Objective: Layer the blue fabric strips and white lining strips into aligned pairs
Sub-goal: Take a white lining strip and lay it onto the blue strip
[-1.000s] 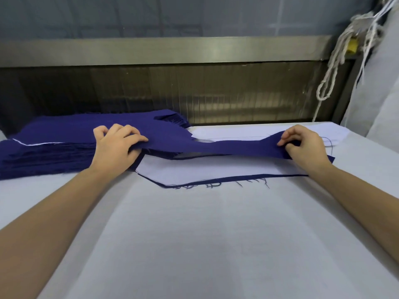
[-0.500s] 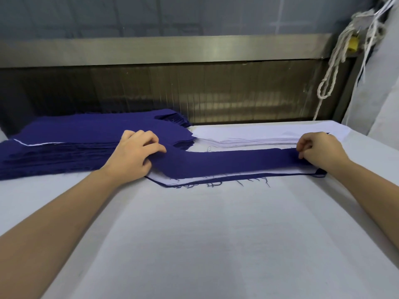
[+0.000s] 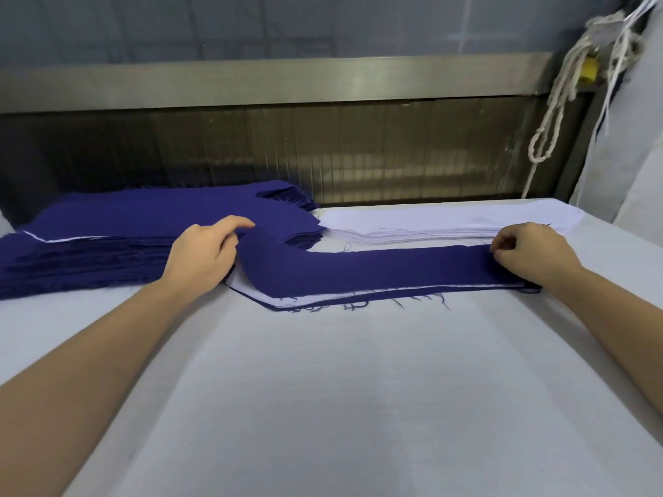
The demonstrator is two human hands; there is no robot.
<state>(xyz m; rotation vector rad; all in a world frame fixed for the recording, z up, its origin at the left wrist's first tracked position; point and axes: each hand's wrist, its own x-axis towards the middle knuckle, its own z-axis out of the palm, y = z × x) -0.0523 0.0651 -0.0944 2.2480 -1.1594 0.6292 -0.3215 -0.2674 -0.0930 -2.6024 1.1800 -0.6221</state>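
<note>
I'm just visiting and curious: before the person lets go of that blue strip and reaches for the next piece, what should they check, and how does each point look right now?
1. Right end of the blue strip pinned by the right hand: ok.
2. Left end laid flat: not ok; it humps up beside the left hand.
3. Front edge flush with the white lining beneath: not ok; white peeks out.
4. Right-end corners matched: cannot tell, the hand covers them.
5. White lining stack within reach behind: ok.
6. Blue stack at left undisturbed: ok.
</note>
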